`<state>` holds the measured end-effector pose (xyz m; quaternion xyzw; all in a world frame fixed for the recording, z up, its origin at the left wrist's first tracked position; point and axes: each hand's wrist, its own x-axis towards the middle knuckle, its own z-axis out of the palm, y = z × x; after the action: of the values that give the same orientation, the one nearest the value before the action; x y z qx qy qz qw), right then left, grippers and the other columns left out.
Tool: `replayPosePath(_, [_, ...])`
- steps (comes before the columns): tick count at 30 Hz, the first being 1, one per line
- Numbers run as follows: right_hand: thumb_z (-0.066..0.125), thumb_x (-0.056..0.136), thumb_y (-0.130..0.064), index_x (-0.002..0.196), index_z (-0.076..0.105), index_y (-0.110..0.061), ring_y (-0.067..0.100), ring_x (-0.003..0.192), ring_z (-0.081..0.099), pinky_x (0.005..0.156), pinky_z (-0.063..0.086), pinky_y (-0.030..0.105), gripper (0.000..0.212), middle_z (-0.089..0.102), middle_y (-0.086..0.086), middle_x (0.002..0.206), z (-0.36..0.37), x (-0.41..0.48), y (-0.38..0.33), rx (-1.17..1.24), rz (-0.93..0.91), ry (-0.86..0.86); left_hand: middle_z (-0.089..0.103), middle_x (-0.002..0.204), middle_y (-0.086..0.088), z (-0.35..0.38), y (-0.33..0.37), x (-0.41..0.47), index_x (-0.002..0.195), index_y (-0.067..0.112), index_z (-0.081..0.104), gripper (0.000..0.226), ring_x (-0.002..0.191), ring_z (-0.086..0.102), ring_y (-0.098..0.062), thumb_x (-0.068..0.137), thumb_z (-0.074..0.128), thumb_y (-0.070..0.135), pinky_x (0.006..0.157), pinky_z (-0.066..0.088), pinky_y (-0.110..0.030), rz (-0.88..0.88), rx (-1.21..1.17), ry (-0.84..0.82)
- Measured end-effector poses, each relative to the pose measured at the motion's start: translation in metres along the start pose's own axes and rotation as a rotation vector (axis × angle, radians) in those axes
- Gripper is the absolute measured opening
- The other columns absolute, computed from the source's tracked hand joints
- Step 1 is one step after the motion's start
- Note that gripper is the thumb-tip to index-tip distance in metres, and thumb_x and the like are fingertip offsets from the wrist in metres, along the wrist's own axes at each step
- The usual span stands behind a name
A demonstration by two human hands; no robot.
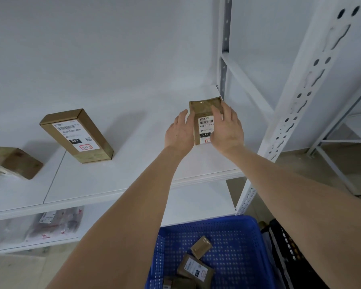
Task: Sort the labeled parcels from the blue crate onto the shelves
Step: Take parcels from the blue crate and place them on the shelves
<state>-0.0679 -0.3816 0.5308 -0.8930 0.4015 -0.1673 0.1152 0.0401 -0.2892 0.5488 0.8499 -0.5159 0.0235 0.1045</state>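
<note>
A small brown parcel point(204, 110) with a white "010" label stands on the white shelf point(133, 170) near its right rear corner. My left hand point(179, 133) lies against the parcel's left side with straight fingers. My right hand point(227, 129) covers its right side and part of the label, fingers laid over the front. Below, the blue crate point(233, 232) holds several brown parcels, one with a white label point(196, 270).
Another labeled brown box marked "060" point(77, 136) stands on the same shelf to the left, and a third box point(15, 163) lies at the far left edge. A clear bagged parcel point(54, 224) sits on the lower shelf. A perforated white upright point(296, 101) rises at right.
</note>
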Motion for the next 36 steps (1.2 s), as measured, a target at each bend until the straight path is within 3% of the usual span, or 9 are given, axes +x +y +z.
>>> replayPosePath(3, [0.065,0.079,-0.010,0.142,0.035,-0.016,0.032,0.131,0.033,0.104,0.035,0.040,0.070,0.030,0.013,0.146,0.009,-0.032,-0.016,0.009,-0.069,0.092,0.032,0.146,-0.004,0.008,-0.008,-0.029,0.143,0.015,0.032,0.062,0.127,0.039,-0.023,0.084,0.048,0.001,0.090,0.042,-0.032,0.009,0.011,0.043])
replayPosePath(7, [0.062,0.075,-0.002,0.132,0.047,-0.012,0.030,0.115,0.044,0.089,0.042,0.037,0.059,0.042,0.013,0.131,0.035,-0.087,-0.029,0.051,-0.143,0.072,0.045,0.132,-0.006,0.031,-0.021,-0.079,0.136,0.013,0.043,0.056,0.114,0.047,-0.022,0.082,0.047,0.000,0.081,0.042,-0.030,0.069,0.046,0.077])
replayPosePath(11, [0.063,0.077,-0.001,0.130,0.049,-0.010,0.029,0.113,0.046,0.086,0.045,0.038,0.055,0.043,0.013,0.130,0.073,-0.139,-0.028,0.067,-0.195,-0.013,0.049,0.125,-0.007,0.059,-0.035,-0.131,0.132,0.012,0.047,0.051,0.111,0.049,-0.022,0.083,0.047,0.000,0.071,0.038,-0.026,0.073,0.048,0.015])
replayPosePath(16, [0.063,0.083,-0.008,0.141,0.034,-0.017,0.027,0.125,0.039,0.090,0.046,0.036,0.066,0.026,0.011,0.148,0.147,-0.215,-0.005,0.024,-0.146,-0.260,0.043,0.133,-0.007,0.133,-0.049,-0.211,0.137,0.014,0.040,0.052,0.119,0.045,-0.023,0.087,0.047,0.003,0.077,0.045,-0.034,-0.017,0.033,-0.252])
replayPosePath(22, [0.061,0.091,-0.027,0.149,0.015,-0.023,0.028,0.136,0.028,0.089,0.049,0.039,0.074,0.006,0.005,0.155,0.252,-0.284,0.035,0.017,0.118,-0.573,0.033,0.139,-0.010,0.258,-0.062,-0.280,0.138,0.011,0.037,0.045,0.117,0.047,-0.029,0.094,0.049,0.016,0.080,0.048,-0.042,-0.267,-0.068,-0.660])
replayPosePath(25, [0.060,0.091,-0.033,0.150,0.013,-0.022,0.031,0.137,0.027,0.094,0.046,0.043,0.076,0.007,0.007,0.155,0.325,-0.307,0.058,0.077,0.310,-0.665,0.028,0.145,-0.011,0.339,-0.080,-0.302,0.140,0.011,0.034,0.047,0.122,0.045,-0.031,0.097,0.049,0.021,0.093,0.047,-0.044,-0.380,-0.131,-0.761])
replayPosePath(30, [0.066,0.087,-0.037,0.146,0.026,-0.013,0.032,0.129,0.038,0.101,0.042,0.040,0.075,0.024,0.012,0.147,0.463,-0.357,0.093,0.309,0.631,-0.792,0.032,0.144,-0.017,0.477,-0.119,-0.331,0.139,0.005,0.033,0.048,0.120,0.047,-0.034,0.100,0.046,0.029,0.095,0.046,-0.045,-0.527,-0.201,-0.875])
replayPosePath(33, [0.070,0.084,-0.036,0.145,0.026,-0.004,0.030,0.126,0.045,0.087,0.043,0.033,0.082,0.034,0.016,0.147,0.534,-0.381,0.113,0.462,0.911,-0.836,0.035,0.144,-0.019,0.554,-0.142,-0.346,0.140,0.004,0.030,0.051,0.121,0.047,-0.036,0.099,0.047,0.027,0.095,0.046,-0.045,-0.587,-0.236,-0.910])
replayPosePath(36, [0.071,0.085,-0.027,0.140,0.036,0.003,0.027,0.116,0.054,0.075,0.040,0.029,0.072,0.050,0.017,0.137,0.595,-0.399,0.135,0.602,1.145,-0.843,0.039,0.140,-0.022,0.620,-0.159,-0.359,0.139,0.001,0.030,0.050,0.122,0.047,-0.036,0.098,0.045,0.023,0.094,0.044,-0.043,-0.635,-0.267,-0.936])
